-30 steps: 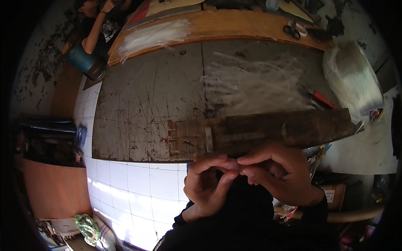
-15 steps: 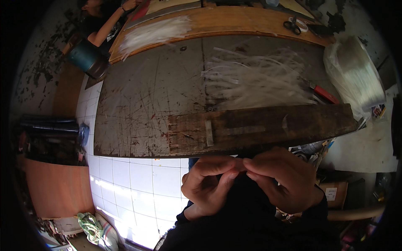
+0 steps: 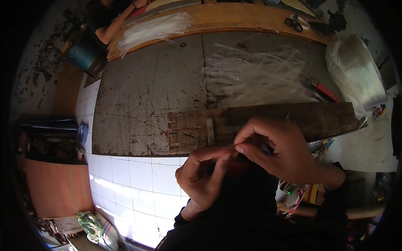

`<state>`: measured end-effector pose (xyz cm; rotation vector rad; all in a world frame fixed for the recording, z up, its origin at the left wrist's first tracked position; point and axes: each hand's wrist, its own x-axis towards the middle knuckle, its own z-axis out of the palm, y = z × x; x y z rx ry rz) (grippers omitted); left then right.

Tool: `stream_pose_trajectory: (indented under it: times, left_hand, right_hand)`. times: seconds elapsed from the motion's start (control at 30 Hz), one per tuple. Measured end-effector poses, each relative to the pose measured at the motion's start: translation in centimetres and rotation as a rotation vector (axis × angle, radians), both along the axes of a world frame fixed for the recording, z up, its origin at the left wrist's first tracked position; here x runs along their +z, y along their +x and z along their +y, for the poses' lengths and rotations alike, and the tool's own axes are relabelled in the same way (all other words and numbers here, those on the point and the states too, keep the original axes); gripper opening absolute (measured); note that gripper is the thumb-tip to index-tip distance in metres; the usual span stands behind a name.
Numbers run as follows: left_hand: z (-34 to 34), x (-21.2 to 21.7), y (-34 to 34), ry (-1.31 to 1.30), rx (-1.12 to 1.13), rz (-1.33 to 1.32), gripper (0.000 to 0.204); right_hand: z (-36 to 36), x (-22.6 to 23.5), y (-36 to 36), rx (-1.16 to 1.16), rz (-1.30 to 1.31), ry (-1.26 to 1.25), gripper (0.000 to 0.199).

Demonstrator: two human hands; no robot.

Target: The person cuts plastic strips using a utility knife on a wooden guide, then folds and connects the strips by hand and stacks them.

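Close together in front of the table's near edge, both hands pinch thumb against forefinger. My left hand (image 3: 203, 175) is closed at the fingertips, just below the edge. A little higher, my right hand (image 3: 278, 148) also pinches, partly covering the dark wooden plank (image 3: 328, 120). What lies between the fingertips is too small or too clear to make out. A small pale strip (image 3: 210, 131) lies across the plank near the left hand. Beyond the plank spreads a loose pile of translucent plastic strips (image 3: 255, 75).
A red-handled tool (image 3: 328, 92) lies right of the pile, beside a large plastic-wrapped roll (image 3: 356, 71). Farther back, a wooden board (image 3: 234, 19) carries more strips (image 3: 155, 31) and black scissors (image 3: 294, 23). Another person's arm (image 3: 113, 27) shows at the far left, near a teal cylinder (image 3: 83, 54).
My right hand has risen and moved forward over the plank's near edge. My left hand has shifted slightly left and is turned a little. The fingertips remain close together.
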<state>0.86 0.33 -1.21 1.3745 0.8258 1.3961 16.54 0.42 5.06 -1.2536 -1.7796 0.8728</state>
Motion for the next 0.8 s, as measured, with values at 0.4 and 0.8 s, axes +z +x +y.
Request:
stream_pose_trajectory:
  times: [0.4,0.8]
  left_hand:
    - [3.2,-2.5,-1.6,0.57,0.525,0.807,0.023]
    - [3.4,-3.1,-1.5,0.565,0.53,0.762,0.025]
  right_hand:
    - [4.9,-1.0,0.1,0.04,-0.05,-0.339,0.007]
    - [4.8,-1.3,-0.1,0.052,0.077,-0.367,0.008]
